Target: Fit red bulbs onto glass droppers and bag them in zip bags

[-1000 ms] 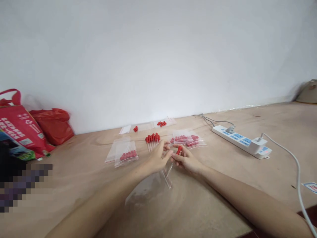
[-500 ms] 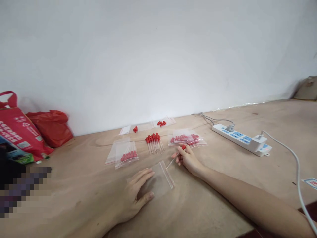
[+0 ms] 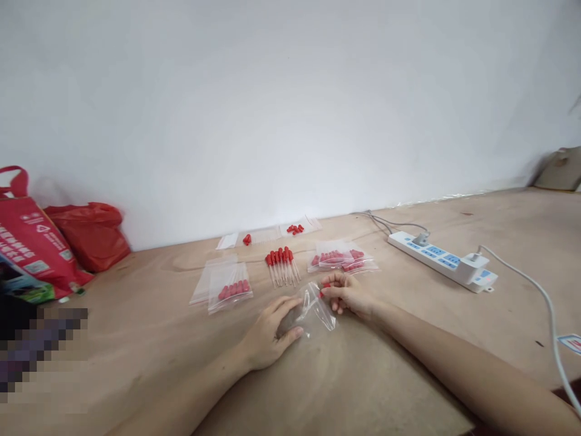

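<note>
A clear zip bag (image 3: 315, 310) lies between my hands, crumpled and partly raised. My left hand (image 3: 275, 330) rests on its left part with thumb and fingers apart. In the pinched fingers of my right hand (image 3: 347, 295) is a red-capped dropper (image 3: 325, 289), its cap at the bag's right edge; its thin clear tube is hard to make out. Several red-capped droppers (image 3: 281, 266) lie in a row just beyond. Left of them, a bag (image 3: 231, 289) holds red caps, and to the right are stacked bags (image 3: 340, 257) with more red caps.
Near the wall lie loose red caps (image 3: 295, 229) on a bag and a few more (image 3: 247, 240). A white power strip (image 3: 442, 260) with plugs and cables stands at the right. Red bags (image 3: 91, 233) sit at the far left.
My right hand has brought the dropper down to the bag's edge. My left hand has moved right and forward, and the bag, flat before, is now bunched up.
</note>
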